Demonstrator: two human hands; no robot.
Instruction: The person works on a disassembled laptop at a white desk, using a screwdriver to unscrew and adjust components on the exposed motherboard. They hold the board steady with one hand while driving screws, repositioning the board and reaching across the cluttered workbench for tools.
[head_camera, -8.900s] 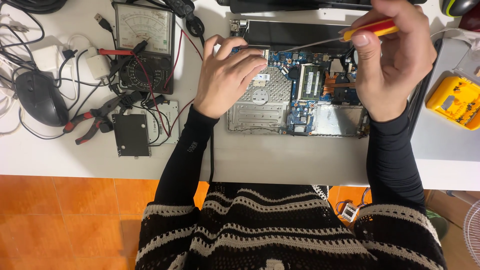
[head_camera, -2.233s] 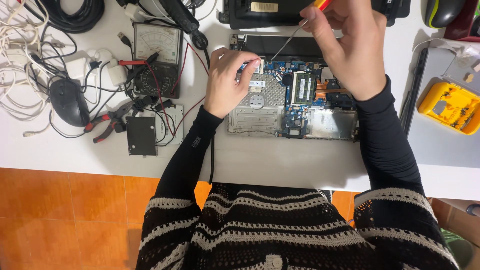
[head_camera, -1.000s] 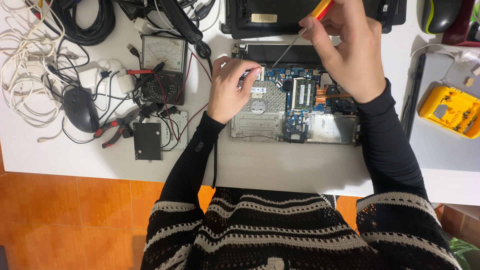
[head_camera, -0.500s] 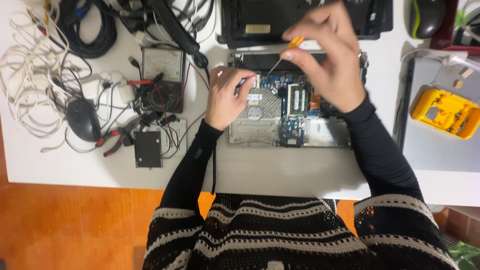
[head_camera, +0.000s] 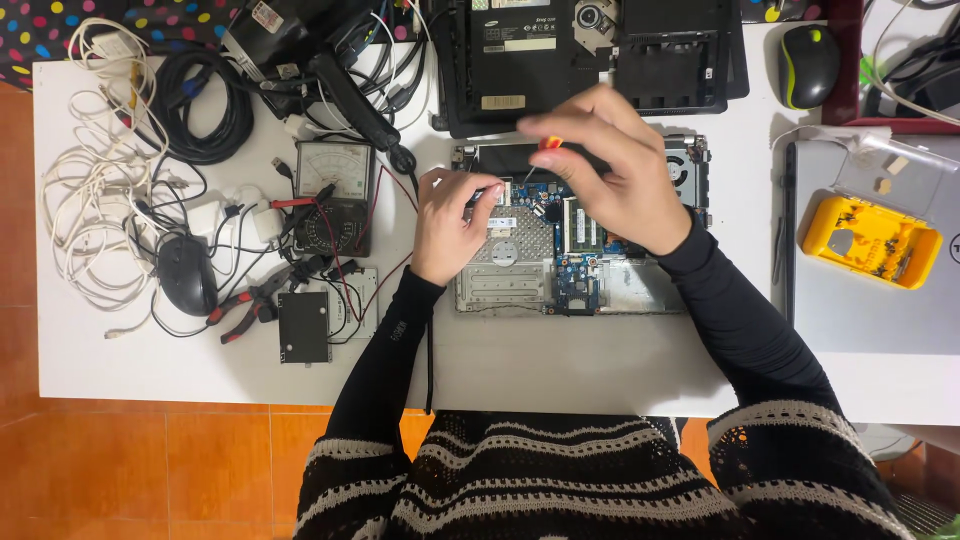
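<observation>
The opened laptop chassis (head_camera: 570, 285) lies in the upper middle of the frame on the white table (head_camera: 560, 365), its circuit board bared; both hands cover much of its upper half. The right hand (head_camera: 620, 175) is closed around a screwdriver (head_camera: 540, 152), of which only a bit of the orange-red handle and a thin stretch of shaft show; the tip is too small and blurred to place exactly, though it points down toward the board's upper left. The left hand (head_camera: 450, 225) rests on the chassis's left part with its fingers curled at the top edge; whether they pinch anything cannot be made out.

Above, a black laptop base (head_camera: 590, 60) is cut off by the top of the frame. To the left sit an analogue multimeter (head_camera: 335, 195), red-handled pliers (head_camera: 245, 310) and a black mouse (head_camera: 187, 275) among tangled cables. At right, a yellow parts tray (head_camera: 870, 240) lies on a closed grey laptop (head_camera: 880, 310) that runs off the frame edge.
</observation>
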